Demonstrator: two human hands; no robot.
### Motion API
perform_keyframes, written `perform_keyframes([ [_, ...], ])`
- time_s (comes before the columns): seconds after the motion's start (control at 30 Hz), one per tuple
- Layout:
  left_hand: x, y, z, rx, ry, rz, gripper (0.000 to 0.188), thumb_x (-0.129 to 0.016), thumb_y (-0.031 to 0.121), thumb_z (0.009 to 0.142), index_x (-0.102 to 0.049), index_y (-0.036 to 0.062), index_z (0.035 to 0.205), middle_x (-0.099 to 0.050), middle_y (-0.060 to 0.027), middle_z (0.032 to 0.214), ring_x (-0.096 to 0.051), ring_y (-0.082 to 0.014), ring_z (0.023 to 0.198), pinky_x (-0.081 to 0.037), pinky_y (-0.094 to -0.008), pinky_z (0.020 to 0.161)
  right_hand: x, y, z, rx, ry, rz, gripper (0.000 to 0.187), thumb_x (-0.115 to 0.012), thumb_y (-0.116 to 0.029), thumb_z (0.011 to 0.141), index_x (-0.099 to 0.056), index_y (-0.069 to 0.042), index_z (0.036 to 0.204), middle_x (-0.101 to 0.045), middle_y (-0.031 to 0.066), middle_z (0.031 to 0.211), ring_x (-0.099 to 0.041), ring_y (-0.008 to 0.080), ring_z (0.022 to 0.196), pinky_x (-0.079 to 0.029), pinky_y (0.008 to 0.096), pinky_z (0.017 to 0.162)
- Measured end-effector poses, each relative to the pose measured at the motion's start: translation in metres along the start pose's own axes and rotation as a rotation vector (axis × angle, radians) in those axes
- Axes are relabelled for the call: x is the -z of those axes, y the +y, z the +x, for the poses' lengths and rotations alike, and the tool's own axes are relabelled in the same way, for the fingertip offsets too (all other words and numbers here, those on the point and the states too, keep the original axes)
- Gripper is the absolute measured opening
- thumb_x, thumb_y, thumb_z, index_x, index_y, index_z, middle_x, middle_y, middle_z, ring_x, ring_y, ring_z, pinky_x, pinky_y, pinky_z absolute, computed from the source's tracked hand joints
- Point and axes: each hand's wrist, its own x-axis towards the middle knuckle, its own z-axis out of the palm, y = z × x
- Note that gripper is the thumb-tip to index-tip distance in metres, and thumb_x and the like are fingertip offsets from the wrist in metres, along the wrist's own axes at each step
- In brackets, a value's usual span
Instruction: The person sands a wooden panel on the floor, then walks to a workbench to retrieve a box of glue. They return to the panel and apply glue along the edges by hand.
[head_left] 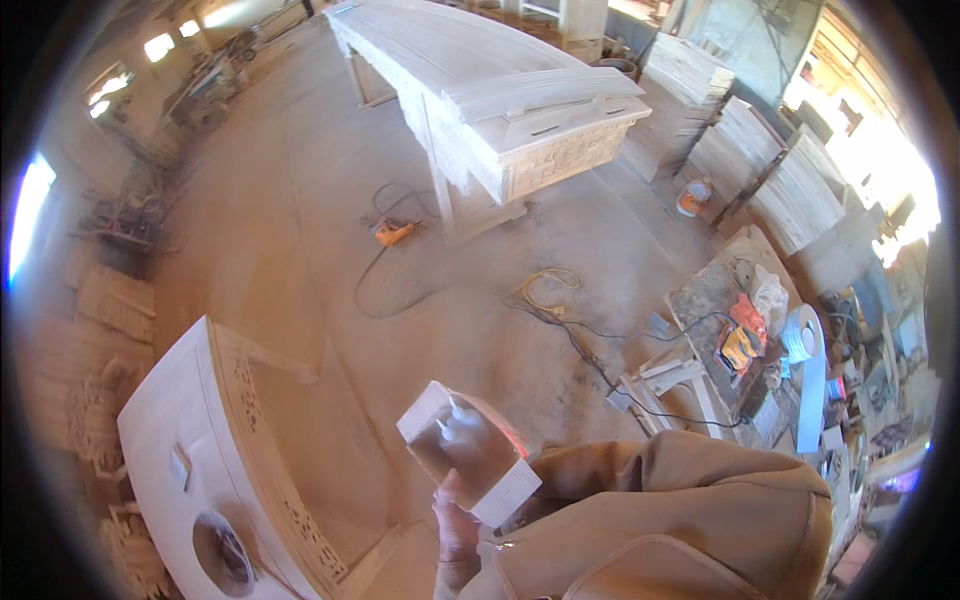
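Observation:
My left hand (457,530) is closed on the side of an open cardboard box (507,492), its thumb lying along the near wall. The box is tilted in front of my body, and inside it lie white bottles (463,428) with narrow nozzles. My right arm, in a brown sleeve (640,500), bends across toward the far side of the box. The right hand itself is hidden behind the box and the sleeve.
A pale wooden panel (175,420) with carved edging and a round hole stands at left. A long carved table (470,50) is ahead. An orange power tool (393,233) and a yellow cord (545,290) lie on the floor. At right, a low bench holds a sander (740,350) and paper roll (800,340).

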Motion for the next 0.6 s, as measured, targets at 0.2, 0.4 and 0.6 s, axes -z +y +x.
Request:
perform_keyframes([
  [0.2, 0.03, 0.083, 0.051, 0.016, -0.088, 0.137, 0.051, -0.055, 0.038, 0.091, -0.05, 0.0028, 0.128, -0.045, -0.0073, 0.136, -0.041, -0.0247, 0.127, -0.031, -0.0421, 0.108, -0.019, -0.047, 0.071, 0.052, 0.12, -0.047, 0.023, -0.052, -0.027, 0.096, -0.06, -0.008, 0.105, -0.061, 0.004, 0.092, -0.057, 0.0139, 0.083, -0.047, 0.0292, 0.076],
  [0.4, 0.055, 0.122, 0.121, 0.032, -0.184, 0.094, 0.048, -0.059, 0.032, 0.088, -0.053, 0.0014, 0.124, -0.056, -0.0085, 0.126, -0.053, -0.0237, 0.116, -0.04, -0.0407, 0.101, 0.052, -0.12, 0.1, 0.243, 0.476, -0.088, 0.024, -0.052, -0.027, 0.097, -0.06, -0.008, 0.11, -0.062, 0.0044, 0.095, -0.057, 0.014, 0.085, -0.047, 0.0291, 0.079],
  [0.6, 0.055, 0.178, 0.174, 0.022, -0.11, 0.164, 0.048, -0.058, 0.027, 0.087, -0.05, -0.0018, 0.124, -0.057, -0.0076, 0.117, -0.056, -0.0179, 0.105, -0.043, -0.0336, 0.092, 0.198, -0.303, 0.046, 1.071, 0.585, 0.363, 0.029, -0.058, -0.025, 0.095, -0.057, 0.0, 0.11, -0.061, 0.0122, 0.109, -0.058, 0.0183, 0.097, -0.048, 0.0324, 0.086],
])
